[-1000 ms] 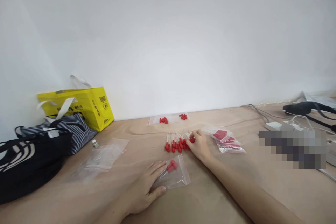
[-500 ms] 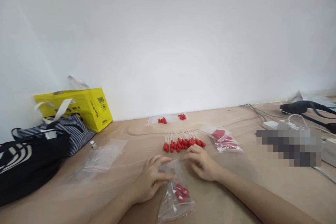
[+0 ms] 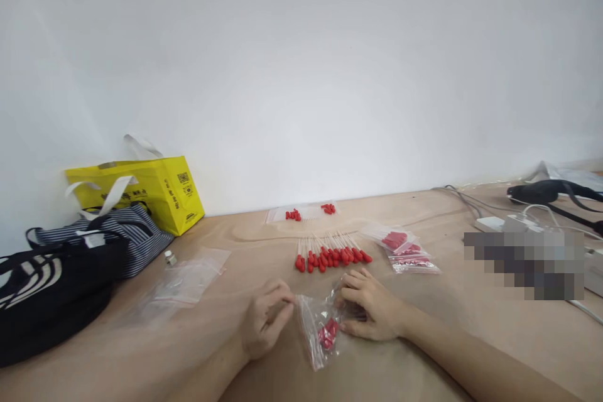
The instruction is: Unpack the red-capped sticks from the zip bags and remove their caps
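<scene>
A clear zip bag [image 3: 308,323] with red bulb-like pieces [image 3: 328,333] inside lies on the table between my hands. My left hand [image 3: 267,317] is closed, its thumb and forefinger pinching a corner at the red-lined zip edge. Curled over the bag's other end is my right hand [image 3: 372,308], fingers gripping the film. Just beyond the hands lies a row of thin, pale-stemmed droppers [image 3: 332,256] with red bulbs pointing toward me.
Filled zip bags [image 3: 407,251] overlap at right. Another clear bag with red pieces [image 3: 306,212] lies near the wall. Flat clear bags [image 3: 193,276] and a small bottle [image 3: 170,257] are at left, beside a yellow bag [image 3: 183,195] and black bag [image 3: 70,301]. Cables and white adapters [image 3: 490,224] sit right.
The zip bag has turned, its zip edge swinging from near me to the left. My left hand now pinches that edge, and my right hand has come back onto the bag's other end.
</scene>
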The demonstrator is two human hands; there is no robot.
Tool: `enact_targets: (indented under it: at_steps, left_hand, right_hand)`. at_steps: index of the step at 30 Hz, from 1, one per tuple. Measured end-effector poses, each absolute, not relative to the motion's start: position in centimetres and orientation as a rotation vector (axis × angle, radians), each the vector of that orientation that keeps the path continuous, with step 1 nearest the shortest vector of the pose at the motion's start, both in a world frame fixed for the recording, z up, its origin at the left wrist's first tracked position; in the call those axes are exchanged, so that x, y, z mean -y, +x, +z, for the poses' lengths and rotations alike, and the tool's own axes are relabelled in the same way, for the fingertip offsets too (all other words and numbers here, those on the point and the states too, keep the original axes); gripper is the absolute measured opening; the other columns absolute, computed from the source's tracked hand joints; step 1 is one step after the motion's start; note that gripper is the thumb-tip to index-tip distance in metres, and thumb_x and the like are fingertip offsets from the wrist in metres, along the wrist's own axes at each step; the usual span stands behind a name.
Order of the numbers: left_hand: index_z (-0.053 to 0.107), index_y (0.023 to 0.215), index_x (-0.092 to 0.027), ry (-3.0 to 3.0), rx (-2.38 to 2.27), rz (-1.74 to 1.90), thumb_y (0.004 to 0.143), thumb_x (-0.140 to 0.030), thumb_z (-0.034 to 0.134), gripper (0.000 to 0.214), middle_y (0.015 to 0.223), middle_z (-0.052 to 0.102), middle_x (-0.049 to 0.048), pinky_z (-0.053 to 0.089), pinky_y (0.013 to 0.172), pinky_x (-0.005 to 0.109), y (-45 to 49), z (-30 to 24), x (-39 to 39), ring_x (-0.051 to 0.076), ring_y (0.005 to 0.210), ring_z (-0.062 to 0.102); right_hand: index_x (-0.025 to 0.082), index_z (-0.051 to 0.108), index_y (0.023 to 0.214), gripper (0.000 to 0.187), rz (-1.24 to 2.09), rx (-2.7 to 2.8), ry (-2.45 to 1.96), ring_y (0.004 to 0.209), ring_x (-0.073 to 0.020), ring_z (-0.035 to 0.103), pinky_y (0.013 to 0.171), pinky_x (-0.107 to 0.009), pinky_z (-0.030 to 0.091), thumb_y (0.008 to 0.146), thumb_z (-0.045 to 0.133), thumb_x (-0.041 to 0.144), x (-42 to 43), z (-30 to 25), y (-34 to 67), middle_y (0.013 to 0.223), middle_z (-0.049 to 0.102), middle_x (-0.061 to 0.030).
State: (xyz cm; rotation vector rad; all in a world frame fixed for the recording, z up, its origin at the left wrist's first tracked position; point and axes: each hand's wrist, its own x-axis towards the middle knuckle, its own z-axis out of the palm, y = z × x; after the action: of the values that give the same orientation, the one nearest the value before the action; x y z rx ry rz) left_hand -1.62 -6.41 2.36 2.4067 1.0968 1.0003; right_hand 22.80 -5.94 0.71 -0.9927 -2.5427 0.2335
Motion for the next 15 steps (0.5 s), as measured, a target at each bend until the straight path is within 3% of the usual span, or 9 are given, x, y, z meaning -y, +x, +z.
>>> enact_targets:
  at_steps: [4,10,15]
  left_hand:
    - [0.064,0.075,-0.019,2.55,-0.931,0.719,0.078,-0.025,0.043,0.022,0.076,0.059,0.0048,0.042,0.068,0.027,-1.0,2.4,6.8,0.015,0.073,0.051]
    - [0.064,0.084,-0.021,2.562,-0.998,0.611,0.071,-0.037,0.057,0.022,0.08,0.061,0.0034,0.04,0.071,0.029,0.1,2.5,6.2,0.017,0.076,0.051]
    - [0.064,0.077,-0.021,2.608,-1.055,0.608,0.074,-0.033,0.053,0.017,0.074,0.058,0.0018,0.04,0.068,0.027,0.9,2.2,6.3,0.015,0.072,0.05]
  right_hand:
    - [0.021,0.055,0.082,0.022,0.258,2.398,-1.155,0.081,-0.0177,0.045,0.073,-0.032,0.03,0.07,0.055,0.039,6.5,0.2,22.2,0.083,0.054,-0.0022]
    - [0.018,0.053,0.078,0.018,0.327,2.198,-1.338,0.08,-0.0182,0.044,0.069,-0.03,0.034,0.071,0.055,0.034,7.1,-0.2,21.1,0.083,0.051,-0.0043]
    - [0.018,0.052,0.078,0.014,0.395,2.139,-1.334,0.08,-0.0178,0.044,0.069,-0.029,0.036,0.072,0.055,0.03,7.2,-0.3,20.9,0.083,0.049,-0.0044]
